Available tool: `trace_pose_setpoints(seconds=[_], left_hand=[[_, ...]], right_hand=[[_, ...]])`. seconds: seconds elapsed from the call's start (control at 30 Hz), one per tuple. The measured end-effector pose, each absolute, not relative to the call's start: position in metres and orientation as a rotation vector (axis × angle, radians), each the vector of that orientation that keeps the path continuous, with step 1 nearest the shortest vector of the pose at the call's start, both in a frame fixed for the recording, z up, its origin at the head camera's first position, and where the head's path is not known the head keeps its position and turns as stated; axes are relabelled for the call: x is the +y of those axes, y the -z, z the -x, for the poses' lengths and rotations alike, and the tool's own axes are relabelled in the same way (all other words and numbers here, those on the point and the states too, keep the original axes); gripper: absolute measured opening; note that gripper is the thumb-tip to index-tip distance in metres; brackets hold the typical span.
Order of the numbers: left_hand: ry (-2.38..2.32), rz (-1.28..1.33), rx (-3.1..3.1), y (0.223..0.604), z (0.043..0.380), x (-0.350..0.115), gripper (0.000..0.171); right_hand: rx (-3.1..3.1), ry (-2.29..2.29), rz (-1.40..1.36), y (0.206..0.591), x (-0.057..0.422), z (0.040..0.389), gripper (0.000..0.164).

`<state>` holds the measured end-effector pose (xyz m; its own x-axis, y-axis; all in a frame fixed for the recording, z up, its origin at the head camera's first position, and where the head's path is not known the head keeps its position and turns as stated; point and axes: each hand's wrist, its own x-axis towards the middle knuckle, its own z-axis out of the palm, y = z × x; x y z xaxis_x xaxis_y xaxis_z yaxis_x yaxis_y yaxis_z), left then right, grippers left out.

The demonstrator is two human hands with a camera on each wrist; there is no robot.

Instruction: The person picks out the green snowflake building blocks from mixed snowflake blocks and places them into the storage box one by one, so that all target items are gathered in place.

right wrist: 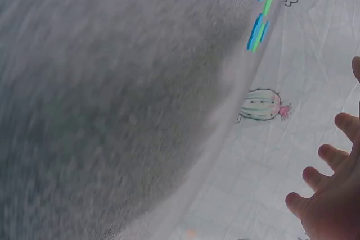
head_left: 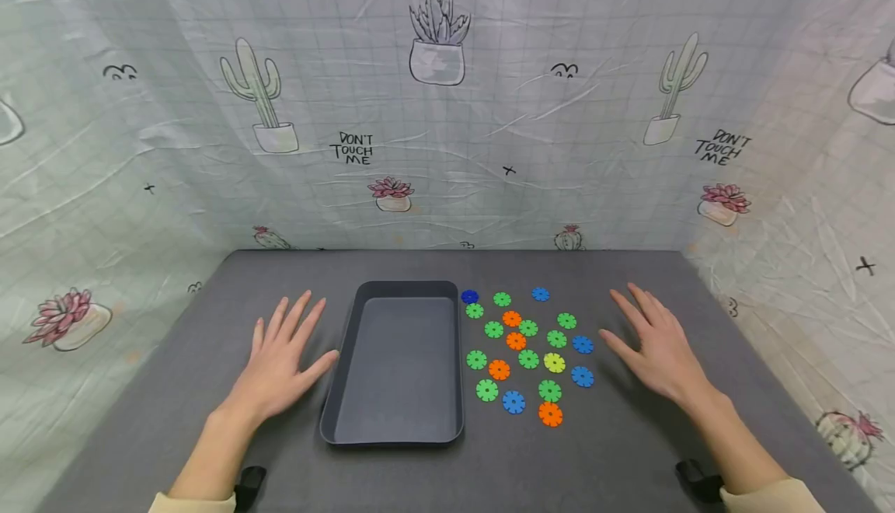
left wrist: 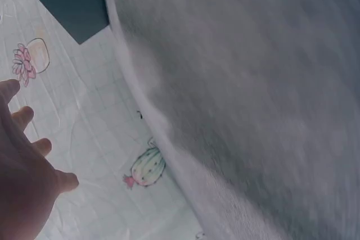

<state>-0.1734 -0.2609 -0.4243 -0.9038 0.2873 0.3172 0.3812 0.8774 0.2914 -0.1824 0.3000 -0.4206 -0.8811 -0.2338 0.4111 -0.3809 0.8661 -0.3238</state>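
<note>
My left hand (head_left: pixel 273 369) is spread beside the left side of a dark grey rectangular tray (head_left: pixel 398 365), its thumb tip close to the rim. Right of the tray lie several flat notched plastic discs in green, orange, blue and yellow-green, among them an orange disc (head_left: pixel 545 418) and a yellow-green disc (head_left: pixel 550 366). My right hand (head_left: pixel 657 346) is beyond them with fingers extended, nearest to a blue disc (head_left: pixel 578 342). Both hands hold nothing. In the left wrist view the left hand (left wrist: pixel 22 178) shows at the left edge; the right wrist view has the right hand (right wrist: pixel 332 195) at lower right.
A grey table (head_left: pixel 559 474) carries everything. Pale cloth (head_left: pixel 489 218) printed with cacti and potted plants hangs behind it and along both sides. A black strap (head_left: pixel 249 486) is at the left wrist, another black strap (head_left: pixel 699 483) at the right.
</note>
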Motion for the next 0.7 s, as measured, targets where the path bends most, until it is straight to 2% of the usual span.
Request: trace_pose_setpoints(seconds=[0.7], left_hand=[[0.955, 0.535, -2.651, 0.437, 0.181, -0.255, 0.076]], right_hand=[[-2.723, -0.776, -0.484, 0.427, 0.261, 0.188, 0.069]])
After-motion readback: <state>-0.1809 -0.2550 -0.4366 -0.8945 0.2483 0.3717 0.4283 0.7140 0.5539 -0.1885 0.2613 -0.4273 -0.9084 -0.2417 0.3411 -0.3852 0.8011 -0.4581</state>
